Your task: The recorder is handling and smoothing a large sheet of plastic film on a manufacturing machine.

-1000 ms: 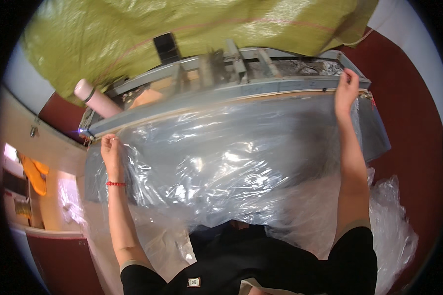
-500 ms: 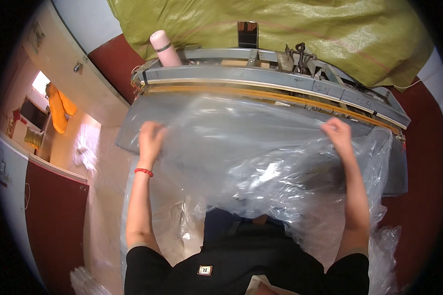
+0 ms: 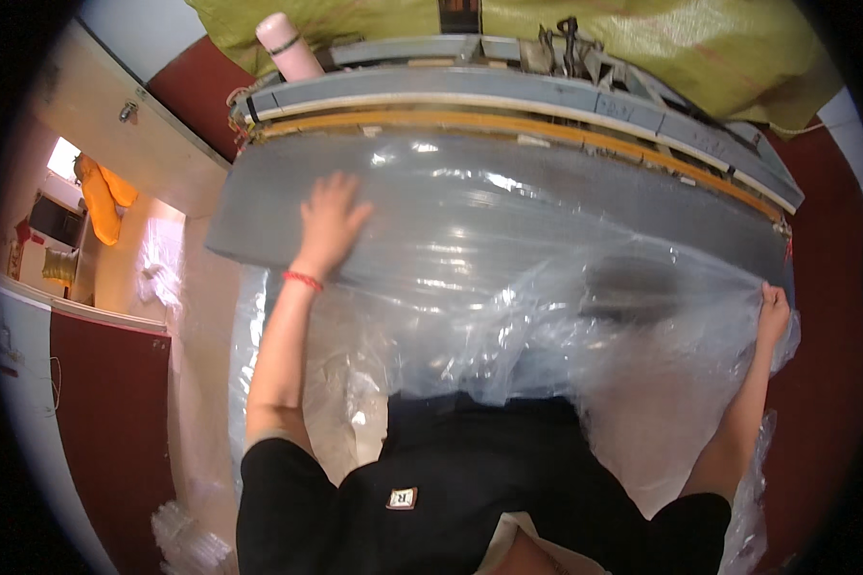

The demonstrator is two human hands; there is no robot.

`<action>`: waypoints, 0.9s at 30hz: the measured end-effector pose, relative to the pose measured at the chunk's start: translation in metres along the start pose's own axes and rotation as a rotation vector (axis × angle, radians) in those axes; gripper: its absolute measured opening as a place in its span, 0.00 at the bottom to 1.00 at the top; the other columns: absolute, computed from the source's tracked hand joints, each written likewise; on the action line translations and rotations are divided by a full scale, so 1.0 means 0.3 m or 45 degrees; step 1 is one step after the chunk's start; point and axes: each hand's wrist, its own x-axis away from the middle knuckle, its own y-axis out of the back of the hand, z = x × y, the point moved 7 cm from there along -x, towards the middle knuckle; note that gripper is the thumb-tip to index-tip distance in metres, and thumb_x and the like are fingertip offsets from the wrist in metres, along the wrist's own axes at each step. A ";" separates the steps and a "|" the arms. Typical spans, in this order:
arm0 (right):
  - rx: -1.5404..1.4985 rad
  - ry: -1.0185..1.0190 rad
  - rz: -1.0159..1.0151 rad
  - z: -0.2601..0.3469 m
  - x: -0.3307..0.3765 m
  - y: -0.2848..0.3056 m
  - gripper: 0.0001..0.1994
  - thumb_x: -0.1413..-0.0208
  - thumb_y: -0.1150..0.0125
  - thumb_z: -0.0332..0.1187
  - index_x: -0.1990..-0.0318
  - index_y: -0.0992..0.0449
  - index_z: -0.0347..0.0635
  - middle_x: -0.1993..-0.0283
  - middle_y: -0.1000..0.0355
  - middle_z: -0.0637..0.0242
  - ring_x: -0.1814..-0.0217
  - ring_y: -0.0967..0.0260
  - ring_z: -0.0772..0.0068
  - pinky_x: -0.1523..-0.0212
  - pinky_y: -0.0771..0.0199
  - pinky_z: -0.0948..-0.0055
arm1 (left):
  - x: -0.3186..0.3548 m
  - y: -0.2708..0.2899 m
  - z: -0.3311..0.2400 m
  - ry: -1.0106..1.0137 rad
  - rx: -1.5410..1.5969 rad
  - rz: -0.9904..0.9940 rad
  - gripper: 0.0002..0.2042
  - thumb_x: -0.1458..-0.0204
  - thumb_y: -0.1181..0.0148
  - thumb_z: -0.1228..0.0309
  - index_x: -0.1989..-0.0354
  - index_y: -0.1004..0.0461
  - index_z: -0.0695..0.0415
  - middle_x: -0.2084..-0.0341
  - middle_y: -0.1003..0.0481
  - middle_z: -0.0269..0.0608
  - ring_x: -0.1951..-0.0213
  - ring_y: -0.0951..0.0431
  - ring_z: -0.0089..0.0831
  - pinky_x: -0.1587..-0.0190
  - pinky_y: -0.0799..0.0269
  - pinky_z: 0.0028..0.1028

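A: What's the surface like?

B: A grey table (image 3: pixel 259 225) curves across the middle, with a yellow strip and grey metal rails (image 3: pixel 547 91) behind it at twelve o'clock. A clear plastic sheet (image 3: pixel 508 287) is spread over the table and spills off the near edge toward the person.

A: And the hands?

B: The left hand (image 3: pixel 331 222) lies flat, fingers spread, on the sheet at ten o'clock. The right hand (image 3: pixel 773 311) at three o'clock is closed, pinching the sheet's edge.

A: The room?

B: Dark red floor, a pale wall at nine o'clock with something orange hanging (image 3: pixel 101 196). A pink bottle (image 3: pixel 288 46) stands at eleven, and a yellow-green cover (image 3: pixel 690 48) lies behind the rails.

A: Anything unclear?

B: The cover is cut off at the top, and the small metal parts (image 3: pixel 571 43) on the rails are hard to make out. The sheet's lower end is hidden by the person's black shirt.
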 end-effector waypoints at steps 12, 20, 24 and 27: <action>0.111 -0.139 -0.058 -0.071 -0.037 -0.012 0.17 0.51 0.46 0.48 0.70 0.28 0.41 0.73 0.29 0.57 0.72 0.34 0.61 0.69 0.37 0.69 | 0.420 -0.014 -0.360 0.117 1.020 0.464 0.15 0.57 0.41 0.75 0.59 0.33 0.60 0.69 0.29 0.34 0.64 0.30 0.23 0.61 0.35 0.23; 0.095 -0.166 -0.069 -0.071 -0.009 -0.001 0.15 0.51 0.45 0.45 0.71 0.29 0.41 0.75 0.31 0.58 0.74 0.36 0.64 0.70 0.37 0.70 | 0.031 0.151 -0.080 0.436 2.156 -0.264 0.13 0.53 0.46 0.77 0.58 0.35 0.58 0.72 0.32 0.30 0.74 0.34 0.15 0.70 0.35 0.14; 0.020 -0.121 -0.045 -0.080 -0.019 -0.007 0.14 0.51 0.45 0.44 0.71 0.29 0.40 0.75 0.31 0.58 0.74 0.37 0.66 0.70 0.37 0.71 | -0.063 0.002 0.014 0.468 1.516 -0.161 0.12 0.53 0.46 0.76 0.58 0.35 0.58 0.75 0.32 0.29 0.79 0.36 0.15 0.77 0.37 0.16; -0.020 -0.114 -0.100 -0.120 -0.009 0.015 0.15 0.51 0.44 0.43 0.71 0.30 0.38 0.75 0.31 0.59 0.74 0.37 0.69 0.69 0.37 0.71 | -0.130 -0.070 0.006 0.261 0.886 -0.280 0.10 0.55 0.44 0.78 0.63 0.33 0.60 0.80 0.32 0.29 0.78 0.35 0.15 0.76 0.38 0.17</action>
